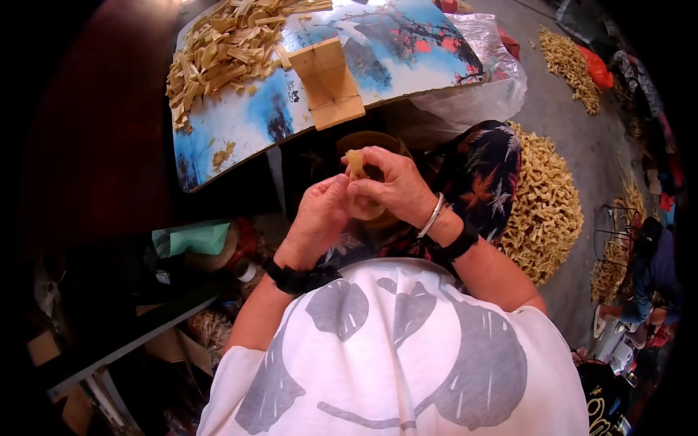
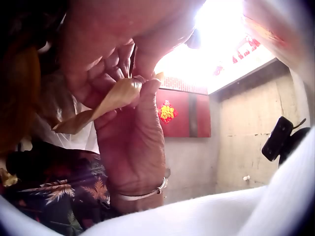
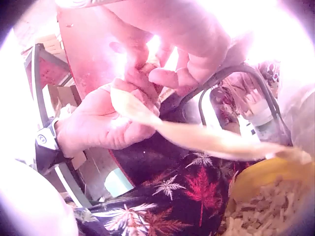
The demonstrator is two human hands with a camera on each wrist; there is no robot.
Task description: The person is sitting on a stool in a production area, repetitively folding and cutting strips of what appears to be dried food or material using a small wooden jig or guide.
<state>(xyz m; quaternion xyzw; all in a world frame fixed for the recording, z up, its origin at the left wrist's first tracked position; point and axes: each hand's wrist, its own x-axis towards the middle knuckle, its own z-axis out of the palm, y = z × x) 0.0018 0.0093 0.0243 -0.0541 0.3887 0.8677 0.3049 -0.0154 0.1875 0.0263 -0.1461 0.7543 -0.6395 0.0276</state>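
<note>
Nearest the Head Camera: White Fabric T-Shirt with Grey Printed Shapes (image 1: pixel 403 363)

Head view. Beyond the T-shirt, find the pale yellow, flat, flexible strip (image 1: pixel 355 166), raised between the bare left hand (image 1: pixel 320 214) and the bare right hand (image 1: pixel 392 185). Observe thumb and fingers of each hand clamped on the strip, close together. Note the thin white ring bracelet (image 1: pixel 434 216) at the right wrist. Beneath, see dark leaf-print fabric trousers (image 1: pixel 480 171). Ahead, locate the table with glossy blue-and-white painted top (image 1: pixel 407 65), with a heap of flat pale yellow pieces (image 1: pixel 225 54) at left and an angled tan wooden block (image 1: pixel 327 83) at the near edge. On the floor to the right, see a heap of small twisted pale yellow pieces (image 1: pixel 542 211).

Left wrist view. See the left hand large across the top, with the right hand below. Trace the strip from the pinching fingertips to a twisted free end at lower left. Treat exact contact points as partly hidden. Behind, note a red panel (image 2: pixel 179 128) with a red-and-yellow flower-shaped ornament (image 2: pixel 168 112).

Right wrist view, overexposed. Follow the strip from the left hand rightward to just above a yellow curved-wall container (image 3: pixel 246 184) of small pale pieces (image 3: pixel 268 206).
</note>
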